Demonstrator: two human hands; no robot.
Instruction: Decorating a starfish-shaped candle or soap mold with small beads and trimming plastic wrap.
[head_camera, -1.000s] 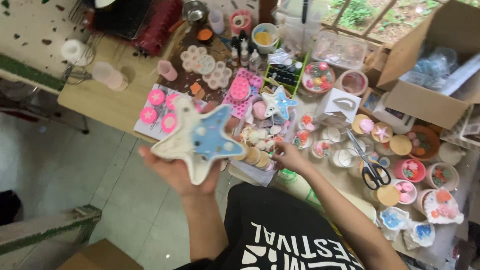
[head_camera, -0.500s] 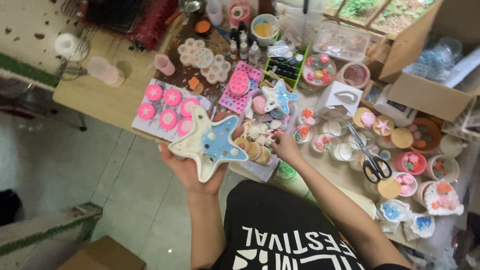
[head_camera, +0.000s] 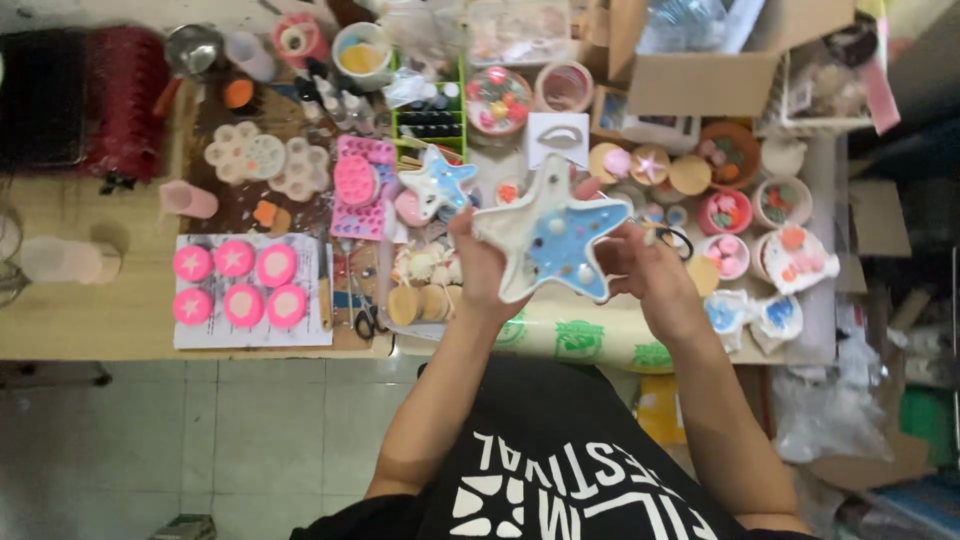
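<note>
Both hands are gripping the star tray (head_camera: 552, 240) over the table (head_camera: 90, 320) — the left hand (head_camera: 478, 262) clasping its left arm, the right hand (head_camera: 640, 262) pinching its right. Blue is filling half of it; the white half is looking unfinished — a judgement only.

I note a star-shaped dish (head_camera: 550, 240), white on one half, blue on the other, with small beads set in it. It sits tilted above the table, gripped at both sides.
</note>
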